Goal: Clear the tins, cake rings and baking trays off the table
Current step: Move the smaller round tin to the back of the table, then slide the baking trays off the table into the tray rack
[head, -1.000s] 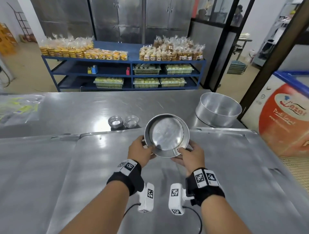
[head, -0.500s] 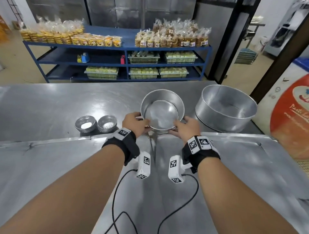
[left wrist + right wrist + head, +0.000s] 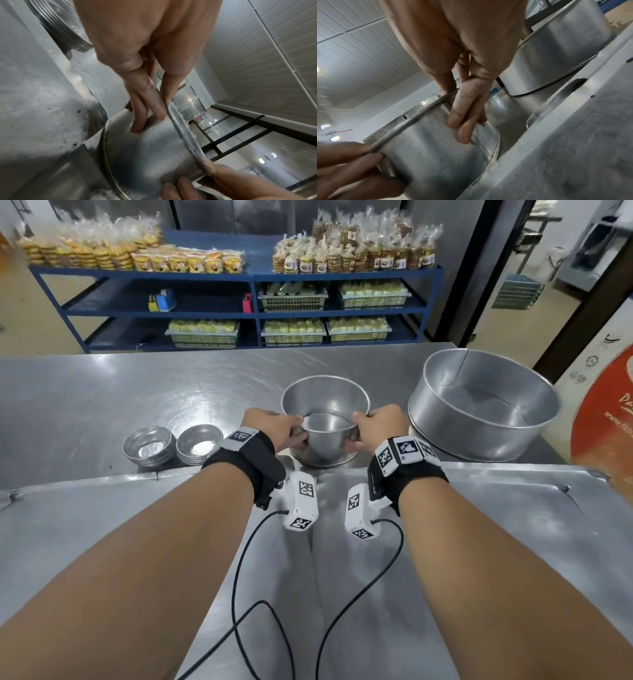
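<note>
A small round metal cake tin (image 3: 325, 402) stands upright at the near edge of the far steel table (image 3: 102, 392), just left of a large round tin (image 3: 479, 405). My left hand (image 3: 294, 429) pinches its left rim, thumb inside and fingers on the outer wall. On the opposite rim my right hand (image 3: 356, 431) has the same hold. The left wrist view shows the tin (image 3: 145, 155) under my left hand (image 3: 152, 115); the right wrist view shows the tin (image 3: 428, 148) under my right hand (image 3: 458, 116). Whether its base rests fully on the table is unclear.
Two stacks of small fluted tart tins (image 3: 147, 445) (image 3: 198, 443) sit left of my hands. A raised seam (image 3: 137, 474) separates the near table from the far one. Blue shelves (image 3: 253, 313) with packed baked goods stand behind. Wrist-camera cables (image 3: 239, 594) trail across the near table.
Both hands carried the small tin forward from above the near table, turned it from tilted towards me to upright, and lowered it beside the large tin.
</note>
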A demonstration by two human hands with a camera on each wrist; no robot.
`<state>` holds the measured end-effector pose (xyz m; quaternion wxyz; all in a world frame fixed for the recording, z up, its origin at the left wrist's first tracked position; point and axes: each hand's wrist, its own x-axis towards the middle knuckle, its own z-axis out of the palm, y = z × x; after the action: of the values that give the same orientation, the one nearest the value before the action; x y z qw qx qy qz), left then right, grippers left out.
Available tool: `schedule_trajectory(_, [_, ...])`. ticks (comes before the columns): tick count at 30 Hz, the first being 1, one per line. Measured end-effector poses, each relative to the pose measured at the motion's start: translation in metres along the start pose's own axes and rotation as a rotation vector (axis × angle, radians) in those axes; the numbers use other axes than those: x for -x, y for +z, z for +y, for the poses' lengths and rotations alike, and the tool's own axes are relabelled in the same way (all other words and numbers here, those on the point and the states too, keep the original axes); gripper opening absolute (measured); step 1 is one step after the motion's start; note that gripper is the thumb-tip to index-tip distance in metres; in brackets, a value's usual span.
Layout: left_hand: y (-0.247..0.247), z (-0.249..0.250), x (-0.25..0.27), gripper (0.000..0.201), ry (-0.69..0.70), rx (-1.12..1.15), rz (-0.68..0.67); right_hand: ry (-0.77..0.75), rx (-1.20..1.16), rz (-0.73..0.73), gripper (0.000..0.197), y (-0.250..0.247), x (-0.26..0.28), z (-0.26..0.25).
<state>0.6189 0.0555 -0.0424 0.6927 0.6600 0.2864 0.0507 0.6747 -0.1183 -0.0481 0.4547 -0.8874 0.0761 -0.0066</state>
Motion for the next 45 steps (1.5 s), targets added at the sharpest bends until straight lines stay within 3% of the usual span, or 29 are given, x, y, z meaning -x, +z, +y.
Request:
schedule_trajectory(6, [0.008, 0.006, 0.004, 0.011, -0.059, 0.126, 0.016, 0.06, -0.143, -0.017, 0.038, 0.015, -0.013, 0.009])
schedule_trajectory(10, [0.004, -0.005, 0.009, 0.018, -0.04, 0.128, -0.027, 0.056, -0.175, -0.029, 0.047, 0.005, 0.011, 0.002])
schedule_trajectory(14, [-0.011, -0.012, 0.028, 0.014, -0.008, -0.067, -0.053, 0.115, -0.177, -0.087, 0.058, 0.006, 0.04, 0.004])
schedule_trajectory(17, [-0.029, -0.013, 0.052, 0.021, 0.007, -0.293, -0.041, 0.035, 0.043, -0.2, 0.039, 0.006, 0.072, 0.0])
schedule_trajectory(20, [-0.053, -0.014, 0.091, 0.026, 0.058, -0.7, -0.104, -0.032, 0.289, -0.289, 0.023, -0.003, 0.121, -0.008])
schedule_trajectory(22, [-0.072, -0.024, 0.12, 0.023, 0.049, -0.887, -0.173, -0.025, 0.401, -0.354, 0.032, -0.006, 0.158, -0.011])
schedule_trajectory(24, [-0.092, -0.041, 0.153, 0.031, 0.009, -1.012, -0.231, -0.015, 0.504, -0.421, 0.035, -0.006, 0.195, -0.009])
schedule_trajectory(29, [-0.151, -0.085, 0.24, 0.06, -0.059, -1.198, -0.304, 0.003, 0.662, -0.448, 0.007, -0.016, 0.298, 0.005])
schedule_trajectory(32, [-0.188, -0.101, 0.301, 0.066, -0.063, -1.237, -0.354, 0.029, 0.773, -0.465, 0.031, -0.02, 0.356, 0.026])
schedule_trajectory(35, [-0.221, -0.114, 0.361, 0.059, -0.015, -1.367, -0.401, 0.113, 0.795, -0.439, 0.043, -0.023, 0.416, 0.046])
schedule_trajectory(40, [-0.274, -0.162, 0.428, 0.062, -0.001, -1.391, -0.329, 0.206, 0.744, -0.3, 0.053, -0.045, 0.51, 0.078])
schedule_trajectory(45, [-0.319, -0.194, 0.476, 0.072, -0.009, -1.346, -0.233, 0.333, 0.682, -0.263, 0.073, -0.056, 0.571, 0.098])
